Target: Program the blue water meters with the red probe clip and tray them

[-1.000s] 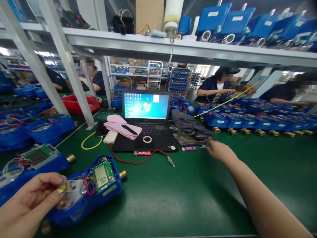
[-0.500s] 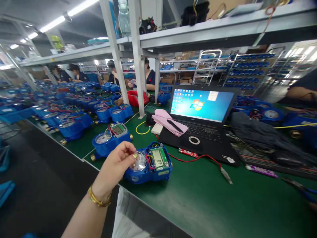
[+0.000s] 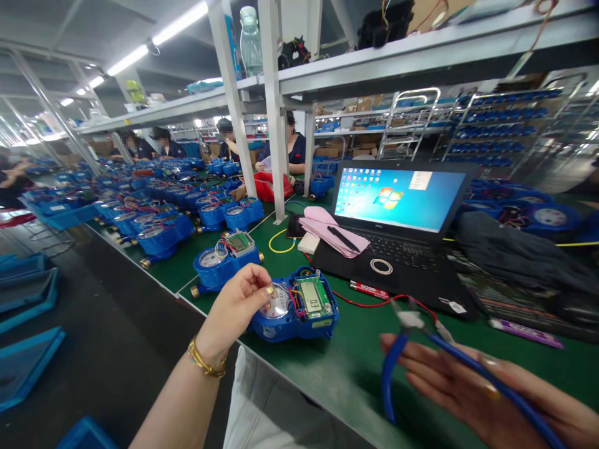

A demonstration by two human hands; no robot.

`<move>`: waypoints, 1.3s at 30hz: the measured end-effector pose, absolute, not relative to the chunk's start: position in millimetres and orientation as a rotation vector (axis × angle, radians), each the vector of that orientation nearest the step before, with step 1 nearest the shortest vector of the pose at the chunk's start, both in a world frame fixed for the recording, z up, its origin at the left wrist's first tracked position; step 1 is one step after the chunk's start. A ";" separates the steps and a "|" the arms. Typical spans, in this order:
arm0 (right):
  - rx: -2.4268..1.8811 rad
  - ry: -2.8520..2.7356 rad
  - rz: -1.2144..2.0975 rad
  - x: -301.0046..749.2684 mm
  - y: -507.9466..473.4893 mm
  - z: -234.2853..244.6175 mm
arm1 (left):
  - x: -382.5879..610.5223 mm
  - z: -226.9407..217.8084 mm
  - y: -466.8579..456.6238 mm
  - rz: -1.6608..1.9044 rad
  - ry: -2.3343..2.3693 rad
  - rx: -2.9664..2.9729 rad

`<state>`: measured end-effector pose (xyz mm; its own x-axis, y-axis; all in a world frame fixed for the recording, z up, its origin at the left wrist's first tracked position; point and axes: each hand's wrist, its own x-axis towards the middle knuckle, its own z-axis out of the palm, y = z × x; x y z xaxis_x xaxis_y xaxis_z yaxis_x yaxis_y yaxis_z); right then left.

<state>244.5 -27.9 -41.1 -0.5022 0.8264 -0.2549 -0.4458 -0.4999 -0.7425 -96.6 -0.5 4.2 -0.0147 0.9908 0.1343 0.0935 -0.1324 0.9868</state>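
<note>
A blue water meter (image 3: 281, 327) lies near the table's front edge. It has a round clear dial and an uncovered green circuit board with a small display (image 3: 311, 296) and thin coloured wires. My left hand (image 3: 243, 293) is over the dial's left side, thumb and fingers pinched together; whatever they grip is too small or hidden. To the right, my right hand (image 3: 449, 380) holds blue-handled pliers (image 3: 412, 321), jaws pointing away from me and handles spread. A second blue meter (image 3: 218, 265) with its own display stands just behind my left hand.
An open laptop (image 3: 397, 199) stands behind the meter, with pink paper (image 3: 332, 231) and a pen on its left side. A red cable (image 3: 369, 304) crosses the table. A purple marker (image 3: 526, 333) and dark cloth (image 3: 510, 240) lie right. Rows of blue meters (image 3: 163, 234) fill the left.
My right hand has come in from the right with the pliers, which lay at the table's right side before. My left hand stays pinched at the dial. The view has shifted slightly left.
</note>
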 end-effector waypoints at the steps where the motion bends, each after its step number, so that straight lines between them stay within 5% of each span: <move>1: -0.675 -0.774 2.139 225.8 -31.4 -35.2 | -96.1 4.7 -0.6 1.283 1.227 1.363; 9: -0.562 -0.873 2.434 142.0 -39.6 -5.0 | -95.0 4.9 -3.0 1.295 1.218 1.332; 39: -0.858 -0.629 2.171 73.9 -31.6 7.4 | -96.7 4.8 -6.1 1.299 1.205 1.323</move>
<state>73.9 -31.6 7.4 -0.5290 0.7562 -0.3852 -0.4331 -0.6309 -0.6437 -96.7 -6.1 4.8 -0.0260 0.9919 0.1247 0.0497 -0.1233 0.9911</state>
